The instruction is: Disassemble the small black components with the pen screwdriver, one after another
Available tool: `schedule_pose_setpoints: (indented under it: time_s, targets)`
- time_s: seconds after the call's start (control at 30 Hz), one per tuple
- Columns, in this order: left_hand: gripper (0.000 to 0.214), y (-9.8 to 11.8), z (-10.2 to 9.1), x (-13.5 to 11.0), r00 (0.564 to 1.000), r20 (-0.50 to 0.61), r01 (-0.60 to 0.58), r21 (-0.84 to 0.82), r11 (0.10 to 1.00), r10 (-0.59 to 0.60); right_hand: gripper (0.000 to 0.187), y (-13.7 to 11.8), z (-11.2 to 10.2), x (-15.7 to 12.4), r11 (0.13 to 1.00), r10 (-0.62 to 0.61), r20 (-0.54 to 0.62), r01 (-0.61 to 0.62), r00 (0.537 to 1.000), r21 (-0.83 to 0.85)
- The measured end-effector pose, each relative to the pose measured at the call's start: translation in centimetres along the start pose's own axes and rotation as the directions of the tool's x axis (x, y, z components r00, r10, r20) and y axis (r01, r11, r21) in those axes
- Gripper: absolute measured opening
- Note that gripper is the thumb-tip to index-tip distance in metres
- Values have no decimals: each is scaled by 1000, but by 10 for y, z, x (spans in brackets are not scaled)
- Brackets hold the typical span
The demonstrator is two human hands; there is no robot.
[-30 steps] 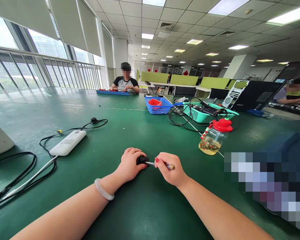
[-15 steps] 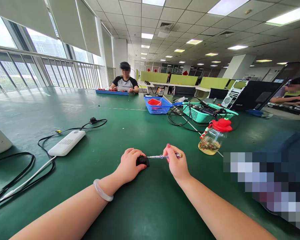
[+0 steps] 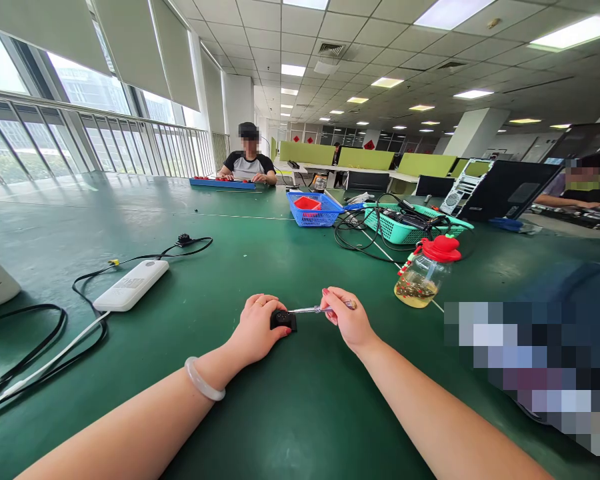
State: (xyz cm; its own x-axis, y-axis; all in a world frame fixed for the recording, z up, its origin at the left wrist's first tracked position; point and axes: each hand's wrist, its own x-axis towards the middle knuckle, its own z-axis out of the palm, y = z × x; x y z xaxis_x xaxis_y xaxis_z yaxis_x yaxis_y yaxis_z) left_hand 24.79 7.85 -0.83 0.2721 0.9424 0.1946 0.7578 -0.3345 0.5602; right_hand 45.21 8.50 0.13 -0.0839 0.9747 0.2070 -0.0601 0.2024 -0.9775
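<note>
My left hand [image 3: 260,328] is closed around the left side of a small black block-like part [image 3: 284,320] that rests on the green table [image 3: 220,267]. Its thumb lies along the near side of the part, the fingers along the far side. In my right hand [image 3: 349,319] is a screwdriver [image 3: 316,309] with a clear handle, held level between thumb and fingers. The thin metal shaft points left, and its tip meets the upper right of the black part. Whether the tip sits in a screw is too small to tell.
A white power strip [image 3: 131,285] with cables lies left. To the right stands a glass jug [image 3: 419,283] with a red lid. Farther back are a blue basket [image 3: 315,217], a green basket [image 3: 397,233] with cables, and a person [image 3: 250,163] across the table.
My right hand has shifted slightly left along with the screwdriver, and its fingers have changed position on the handle. My left hand still holds the black part in place.
</note>
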Motion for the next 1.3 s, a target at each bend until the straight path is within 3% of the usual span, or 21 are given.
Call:
schedule_pose_setpoints:
  time_s: [0.3, 0.53, 0.7, 1.03, 1.3]
  targets:
    - [27, 2, -3, -3, 1000, 23, -7, -24, 1000, 7, 44, 9, -11, 15, 926, 281, -29, -263, 959, 271]
    - [30, 7, -6, -6, 994, 102, -44, -38, 998, 48, 55, 14, -17, 20, 862, 447, -88, -402, 890, 309]
    - [31, 7, -6, -6, 991, 113, -70, -52, 996, 76, 58, 17, -18, 21, 874, 433, -108, -388, 895, 292]
    - [31, 5, -5, -6, 991, 100, -85, -64, 994, 91, 57, 11, -16, 19, 928, 250, -33, -230, 968, 292]
    - [31, 7, -5, -6, 991, 97, -85, -44, 995, 89, 56, 4, -13, 16, 916, 235, 39, -234, 971, 325]
